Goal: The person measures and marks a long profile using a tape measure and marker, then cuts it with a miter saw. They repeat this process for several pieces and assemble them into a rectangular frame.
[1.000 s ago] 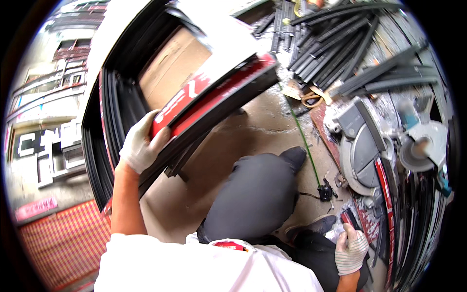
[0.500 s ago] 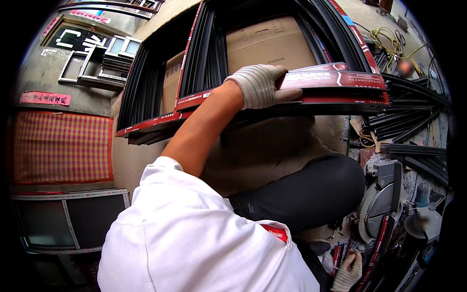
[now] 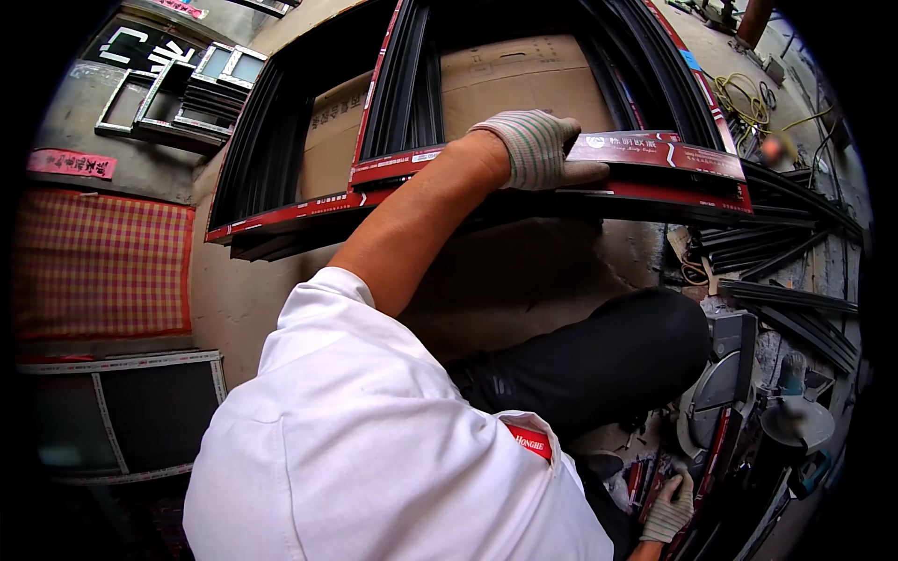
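Note:
My left hand (image 3: 541, 150), in a striped knit glove with bare fingertips, is closed around the left end of a profile strip (image 3: 655, 152) covered in red film. The strip lies along the near edge of a stack of black window frames (image 3: 393, 173) with similar film. The hand hides the strip's left end. At the lower right, my right hand (image 3: 669, 512), gloved the same way, is down beside a grey miter saw (image 3: 708, 397) and short red-filmed pieces (image 3: 638, 480). Its fingers are curled in; what they hold, if anything, cannot be made out.
Brown cardboard (image 3: 524, 79) shows inside the frames. Black profiles (image 3: 758, 243) lie on the floor at right, below a yellow cable (image 3: 744, 103). Small frames (image 3: 178, 103) lean at far left, above a checked cloth (image 3: 103, 262). My knee (image 3: 645, 346) sits near the saw.
My left hand has shifted right along the stack's near edge, and the strip now sits flatter against it. The right hand has turned, showing more wrist. The whole view has shifted slightly.

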`<state>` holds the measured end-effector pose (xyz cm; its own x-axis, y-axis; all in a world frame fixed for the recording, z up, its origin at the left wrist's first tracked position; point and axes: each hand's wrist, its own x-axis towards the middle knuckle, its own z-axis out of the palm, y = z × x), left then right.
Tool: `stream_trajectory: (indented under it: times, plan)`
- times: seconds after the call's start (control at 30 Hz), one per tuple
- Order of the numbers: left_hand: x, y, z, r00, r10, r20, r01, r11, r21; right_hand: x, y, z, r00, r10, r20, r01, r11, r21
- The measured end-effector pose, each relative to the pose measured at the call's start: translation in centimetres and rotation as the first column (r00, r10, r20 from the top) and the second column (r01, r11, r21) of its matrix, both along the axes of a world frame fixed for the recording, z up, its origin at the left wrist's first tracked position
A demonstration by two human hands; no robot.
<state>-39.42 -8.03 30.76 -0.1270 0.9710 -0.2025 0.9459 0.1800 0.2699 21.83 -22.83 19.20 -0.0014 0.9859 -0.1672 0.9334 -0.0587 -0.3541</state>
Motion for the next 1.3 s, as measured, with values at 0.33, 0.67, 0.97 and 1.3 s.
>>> stream_trajectory:
  times: [0.33, 0.67, 0.97, 1.3]
  plan:
    - [0.5, -0.1, 1.3, 0.998, -0.031, 0.055, 0.032, 0.999, -0.016, -0.1, -1.1, -0.1, 0.996, 0.079, 0.045, -0.084, 0.990, 0.114]
    - [0.9, 0.2, -0.6, 0.988, 0.016, 0.152, -0.020, 0.999, 0.026, -0.9, -0.6, 1.5, 0.998, 0.062, 0.028, -0.065, 0.994, 0.092]
    - [1.4, -0.3, -1.0, 0.940, 0.103, 0.325, -0.106, 0.994, -0.008, -0.7, -0.4, 1.4, 0.996, 0.090, 0.014, -0.091, 0.991, 0.096]
    - [0.6, -0.7, -2.6, 0.909, 0.111, 0.401, -0.137, 0.990, 0.037, -1.9, 0.5, 2.6, 0.989, 0.143, -0.043, -0.135, 0.981, 0.139]
